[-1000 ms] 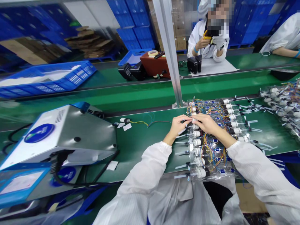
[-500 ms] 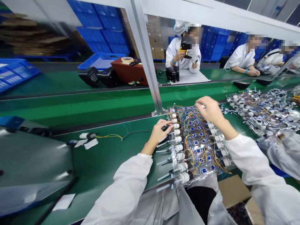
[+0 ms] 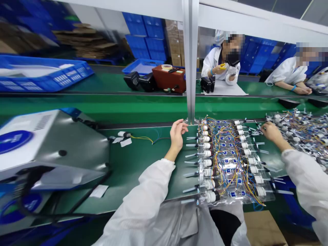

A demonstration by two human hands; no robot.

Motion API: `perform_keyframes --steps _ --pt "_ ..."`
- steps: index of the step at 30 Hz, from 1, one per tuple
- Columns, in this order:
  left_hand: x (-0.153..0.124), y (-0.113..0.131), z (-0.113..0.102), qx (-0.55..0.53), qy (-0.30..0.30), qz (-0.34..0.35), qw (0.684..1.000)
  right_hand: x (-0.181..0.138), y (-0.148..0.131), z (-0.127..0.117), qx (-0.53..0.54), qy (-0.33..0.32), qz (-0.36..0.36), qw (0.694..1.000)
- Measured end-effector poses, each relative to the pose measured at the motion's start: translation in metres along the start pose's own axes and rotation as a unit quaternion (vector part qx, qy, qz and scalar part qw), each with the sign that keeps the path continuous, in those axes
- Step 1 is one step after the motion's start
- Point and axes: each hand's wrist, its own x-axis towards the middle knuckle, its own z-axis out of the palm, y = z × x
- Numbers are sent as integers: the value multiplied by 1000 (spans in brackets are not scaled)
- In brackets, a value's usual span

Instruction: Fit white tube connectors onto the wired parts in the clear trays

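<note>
Just left of the tray's far corner, my left hand [image 3: 178, 133] is raised with its fingers loosely bent and apart, holding nothing visible. A clear plastic tray [image 3: 220, 200] lies before me, with white-and-black cylindrical parts [image 3: 207, 153] lined up along both sides. Yellow, red and blue wires [image 3: 217, 136] run over small blue square pieces [image 3: 227, 161] in its middle. My right hand [image 3: 272, 131] is beyond the tray's right side, by the near edge of a loose heap of similar parts [image 3: 304, 128]. Its fingertips are pinched together; whatever is between them is too small to make out.
A single wired cylinder [image 3: 124, 134] lies left on the green bench [image 3: 143, 164], near white paper slips [image 3: 125, 142]. A large grey-and-white machine [image 3: 77, 150] stands at far left. A metal post [image 3: 191, 68] rises behind the bench. Co-workers [image 3: 222, 65] sit across. A cardboard box [image 3: 263, 225] is below.
The view has swung left. My left hand has lifted off the left row of cylinders. My right hand has moved from above the tray's far right side out to the heap.
</note>
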Motion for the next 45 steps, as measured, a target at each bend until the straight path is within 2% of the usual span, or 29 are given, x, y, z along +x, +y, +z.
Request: perform_keyframes --steps 3,5,6,7,9,11,13,15,17,19,21,23,24,26,27,28,29,31,33,37,41,45 --pt "7 19 4 20 -9 37 999 5 -1 -26 16 62 23 998" --pt "9 43 14 75 -51 86 992 4 -21 -51 100 110 38 988" --pt "9 58 22 115 -84 120 982 2 -39 -63 175 113 38 977" --pt "9 73 32 167 -129 156 965 -3 -62 -75 269 88 22 959" --pt "8 102 54 241 -248 229 910 -16 -118 -93 466 -25 -19 884" --pt "5 122 73 263 -348 283 854 -32 -178 -102 567 -123 -45 813" --pt "3 130 85 276 -412 310 811 -45 -230 -101 621 -183 -57 760" --pt "2 128 87 284 -424 315 800 -52 -268 -94 664 -212 -59 715" --pt "4 123 81 280 -404 306 815 -54 -290 -85 697 -222 -53 680" --pt "8 120 73 263 -380 289 838 -51 -300 -77 710 -226 -59 664" --pt "13 119 65 249 -351 279 858 -42 -303 -68 708 -227 -83 664" --pt "19 118 58 237 -302 274 882 -28 -304 -58 681 -204 -114 694" --pt "22 117 54 231 -272 264 896 -20 -304 -51 646 -182 -133 729" --pt "28 110 48 212 -217 214 929 -3 -304 -34 528 -112 -190 820" --pt "30 106 46 198 -201 180 942 5 -304 -25 453 -76 -234 857" --pt "33 101 43 183 -194 147 952 12 -304 -15 380 -49 -284 879" --pt "35 95 41 168 -194 119 959 17 -304 -7 315 -34 -334 888" --pt "38 86 38 141 -199 90 965 22 -306 5 221 -29 -412 884" --pt "41 80 34 133 -198 82 968 22 -308 10 154 -22 -446 881" --pt "45 77 30 142 -192 73 968 22 -305 5 87 30 -445 891" --pt "47 76 30 155 -197 50 967 28 -286 -5 107 78 -389 912" --pt "48 64 28 199 -228 35 953 26 -262 -17 48 20 -449 892"
